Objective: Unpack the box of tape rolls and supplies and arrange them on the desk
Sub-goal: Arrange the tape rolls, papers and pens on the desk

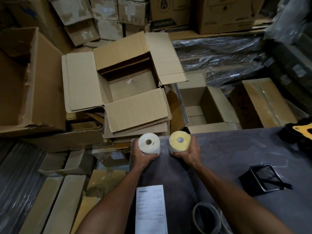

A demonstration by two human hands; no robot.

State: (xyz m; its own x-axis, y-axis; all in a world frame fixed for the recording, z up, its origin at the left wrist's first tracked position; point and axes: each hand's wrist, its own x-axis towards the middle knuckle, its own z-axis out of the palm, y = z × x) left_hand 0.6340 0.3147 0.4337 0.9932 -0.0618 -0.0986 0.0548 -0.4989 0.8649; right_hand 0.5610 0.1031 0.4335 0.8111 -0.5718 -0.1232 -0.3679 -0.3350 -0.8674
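Nearest me, an Amazon invoice (150,208) lies flat on the grey desk (228,157), a clear tape roll (205,217) just beside it. Further out, my left hand (143,153) is wrapped around a white label roll (148,144) and my right hand (187,152) around a yellowish label roll (180,142), both upright at the desk's far corner. I'd set them down flat on their ends, side by side, well in from the edge. Beyond, the open cardboard box (133,88) looks empty.
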